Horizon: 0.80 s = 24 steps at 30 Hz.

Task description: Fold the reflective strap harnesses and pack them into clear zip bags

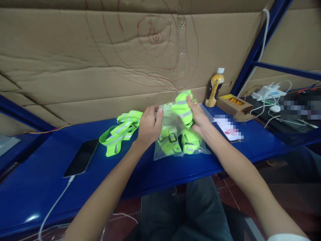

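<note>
Plainly, the left hand (148, 125) is pinching the crinkled mouth of a clear plastic bag (173, 152) between thumb and closed fingers, while the right hand (199, 117), curled shut, is gripping a folded neon-yellow vest (183, 107) of soft fabric with grey reflective bands just above that opening. The plastic bag is lying on the blue desk (37, 180) beneath both hands, and the label of the bottle (215, 87) beyond the right hand is showing too small to read.

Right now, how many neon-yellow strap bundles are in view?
4. A loose bundle lies on the blue shelf beside the left hand, which pinches the clear bag; the right hand grips a second bundle at the bag's mouth; two bagged bundles sit inside. Others may be hidden there.
</note>
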Each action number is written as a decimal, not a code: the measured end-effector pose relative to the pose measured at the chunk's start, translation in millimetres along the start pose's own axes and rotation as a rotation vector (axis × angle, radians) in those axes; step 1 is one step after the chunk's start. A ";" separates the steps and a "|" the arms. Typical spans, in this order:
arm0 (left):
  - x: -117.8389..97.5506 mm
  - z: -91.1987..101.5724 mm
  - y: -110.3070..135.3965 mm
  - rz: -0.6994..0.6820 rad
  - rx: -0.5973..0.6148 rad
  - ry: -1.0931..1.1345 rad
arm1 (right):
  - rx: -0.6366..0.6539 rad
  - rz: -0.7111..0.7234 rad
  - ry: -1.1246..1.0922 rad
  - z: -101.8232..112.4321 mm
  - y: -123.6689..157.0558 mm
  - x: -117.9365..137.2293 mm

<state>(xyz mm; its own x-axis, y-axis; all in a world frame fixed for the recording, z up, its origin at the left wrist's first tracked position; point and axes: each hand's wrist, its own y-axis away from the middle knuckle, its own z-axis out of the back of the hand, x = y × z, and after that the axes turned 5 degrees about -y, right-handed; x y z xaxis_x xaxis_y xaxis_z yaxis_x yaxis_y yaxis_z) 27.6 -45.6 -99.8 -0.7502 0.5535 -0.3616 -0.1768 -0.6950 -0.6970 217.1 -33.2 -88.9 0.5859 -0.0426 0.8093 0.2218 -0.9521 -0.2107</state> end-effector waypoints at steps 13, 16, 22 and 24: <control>4.6 -44.8 -57.3 0.413 0.652 -0.474 | -0.336 0.336 0.206 44.3 -25.6 39.6; 20.8 -34.4 -62.8 0.359 0.569 -0.450 | -0.361 0.310 0.330 45.2 -25.3 39.0; 55.0 18.1 -73.0 -0.186 0.468 -0.332 | -0.312 0.312 0.315 45.9 -24.3 34.5; 62.5 28.3 -67.5 -0.294 0.529 -0.385 | -0.282 0.307 0.289 45.9 -23.9 30.9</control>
<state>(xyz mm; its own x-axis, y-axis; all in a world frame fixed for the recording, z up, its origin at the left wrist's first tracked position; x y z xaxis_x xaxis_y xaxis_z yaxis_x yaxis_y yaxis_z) -25.4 22.9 -57.9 -0.7783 0.6186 0.1077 -0.6183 -0.7252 -0.3030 265.7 2.1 -84.0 0.3423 -0.3777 0.8603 -0.1693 -0.9255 -0.3389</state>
